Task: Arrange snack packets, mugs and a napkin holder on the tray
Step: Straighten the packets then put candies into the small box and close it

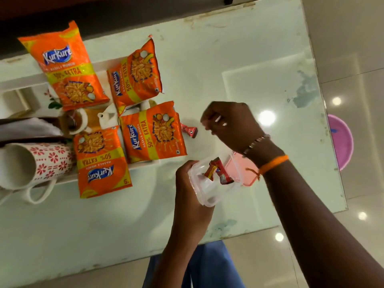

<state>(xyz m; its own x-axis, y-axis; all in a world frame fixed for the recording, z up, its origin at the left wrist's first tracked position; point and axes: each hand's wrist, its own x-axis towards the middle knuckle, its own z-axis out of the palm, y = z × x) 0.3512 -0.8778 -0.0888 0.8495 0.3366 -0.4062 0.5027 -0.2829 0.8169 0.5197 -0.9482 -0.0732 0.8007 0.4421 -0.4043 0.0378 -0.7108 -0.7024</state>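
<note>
While the tray [145, 164] at about nine o'clock on the pale counter [207, 69] already looks crowded, the work in hand seems to be the small sachets rather than the big items. At the far left a white mug with red flowers [41, 163] lies on its side, mouth toward nine o'clock, and just above it sits what looks like the napkin holder [27, 129] with a white napkin, partly cut off by the frame edge. Next come four orange snack packets: a large one [66, 65] toward eleven o'clock, a smaller one [137, 75] beside it, one [101, 163] hanging over the tray's near rim, and one [153, 132] at the tray's right end. Between them a cup of brown drink [74, 121] and a small white jug [108, 117] peek out. A loose red sachet [189, 130] lies on the counter just right of the tray. The left hand [187, 183] is wrapped around a clear plastic container [214, 183] tilted toward the tray, red sachets [218, 173] showing inside; a pink lid [243, 171] lies beneath it. The right hand [230, 121] hovers above with its fingers curled and pinched together; whether it holds a sachet I cannot tell. The next move probably calls for placing a sachet near the loose one, or fishing another from the container, with a fine pinch, since they are small and slippery.
</note>
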